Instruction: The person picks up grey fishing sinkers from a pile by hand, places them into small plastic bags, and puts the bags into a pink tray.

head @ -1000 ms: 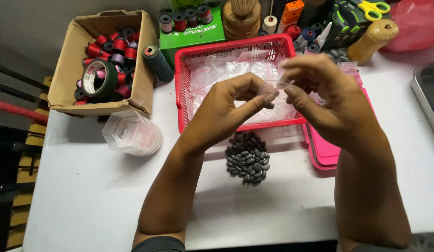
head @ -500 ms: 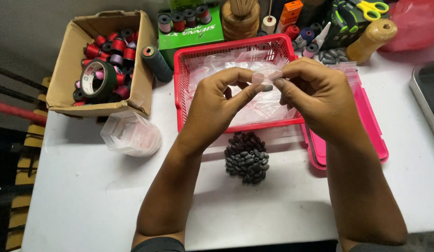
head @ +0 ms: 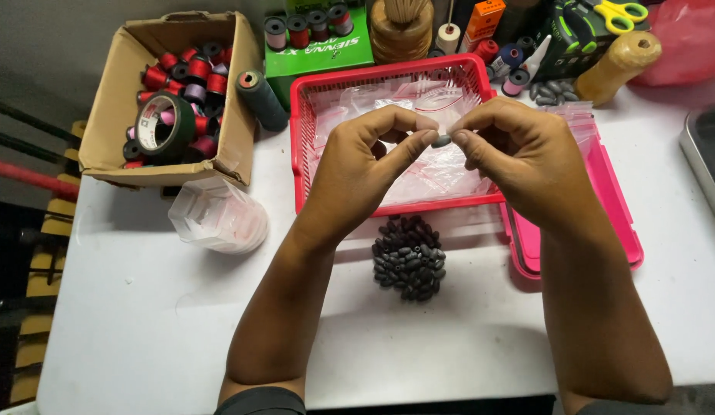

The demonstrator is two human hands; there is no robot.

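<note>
My left hand [head: 365, 173] and my right hand [head: 519, 157] meet above the red basket [head: 300, 146]. Together they pinch a small clear plastic bag [head: 440, 127] with one dark grey oval bead [head: 441, 141] showing in it between the fingertips. The basket holds several more clear bags [head: 419, 173]. Just below my hands, a pile of dark oval beads [head: 409, 257] lies on the white table [head: 142, 307].
A cardboard box [head: 115, 107] of thread spools and a tape roll stands at the back left, a clear plastic jar [head: 219, 217] on its side before it. A pink case [head: 603, 207] lies right of the basket. Spools, a green box [head: 319, 50], scissors [head: 615, 14] line the back.
Both hands have dropped slightly and drawn closer together over the basket. The small bag has been pressed tighter between the fingertips, and the bead in it now shows.
</note>
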